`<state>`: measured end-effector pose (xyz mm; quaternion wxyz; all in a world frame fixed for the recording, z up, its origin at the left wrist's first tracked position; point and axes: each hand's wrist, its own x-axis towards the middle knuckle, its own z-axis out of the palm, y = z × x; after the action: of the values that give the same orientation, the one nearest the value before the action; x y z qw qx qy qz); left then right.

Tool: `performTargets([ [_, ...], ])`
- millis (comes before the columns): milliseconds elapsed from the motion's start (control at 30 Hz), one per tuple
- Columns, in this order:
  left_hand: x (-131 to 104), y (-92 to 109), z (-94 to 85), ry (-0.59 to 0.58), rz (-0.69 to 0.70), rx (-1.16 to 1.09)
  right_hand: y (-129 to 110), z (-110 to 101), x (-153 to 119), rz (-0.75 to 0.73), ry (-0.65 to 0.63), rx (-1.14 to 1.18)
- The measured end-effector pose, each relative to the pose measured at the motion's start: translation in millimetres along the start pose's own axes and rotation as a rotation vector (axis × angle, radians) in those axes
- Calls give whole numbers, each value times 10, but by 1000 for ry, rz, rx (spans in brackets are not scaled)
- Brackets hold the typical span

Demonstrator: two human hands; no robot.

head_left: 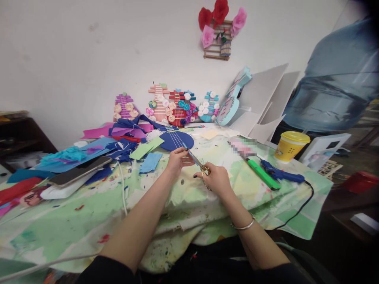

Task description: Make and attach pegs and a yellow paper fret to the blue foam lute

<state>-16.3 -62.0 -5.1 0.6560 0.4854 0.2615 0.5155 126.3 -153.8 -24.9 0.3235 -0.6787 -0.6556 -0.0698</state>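
In the head view, my left hand (178,161) pinches a narrow light-blue strip (184,146), probably paper, between thumb and fingertips. My right hand (218,180) grips a pair of scissors (204,169) by their gold handles. The blades point up and left, lying along or against the strip close to my left fingers; whether they are parted I cannot tell. Just behind my left hand a dark blue guitar shape (170,142) with pale strings lies on the table. Light-blue paper (150,163) and green paper (147,148) rest left of that hand.
Decorated little guitars (178,112) lean against the wall. A blue glue gun (282,172), a green utility knife (263,173) and a yellow cup (291,148) stand or lie at right. On the left are a phone (79,171), a white cable (122,185) and coloured paper scraps (63,156).
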Motion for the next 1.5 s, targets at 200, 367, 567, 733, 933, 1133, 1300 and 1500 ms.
performTargets([
  [200,6,-14,4,4,37,45,0,6,8,-13,-10,-4],
  [367,9,-29,-2,-2,59,78,-3,11,-1,-22,6,-36],
  [567,-2,-21,5,-14,55,65,26,32,-7,-24,12,-34],
  [733,-6,-11,17,-17,44,67,41,48,-4,-30,15,-39],
  [933,20,-25,-2,9,47,40,32,18,9,13,74,52],
  [1133,54,-4,-29,121,101,-57,47,-43,43,131,155,257],
  [1300,63,15,-27,129,105,-130,49,-47,51,123,87,297],
  [1500,50,20,-3,110,108,-162,62,-24,65,136,46,419],
])
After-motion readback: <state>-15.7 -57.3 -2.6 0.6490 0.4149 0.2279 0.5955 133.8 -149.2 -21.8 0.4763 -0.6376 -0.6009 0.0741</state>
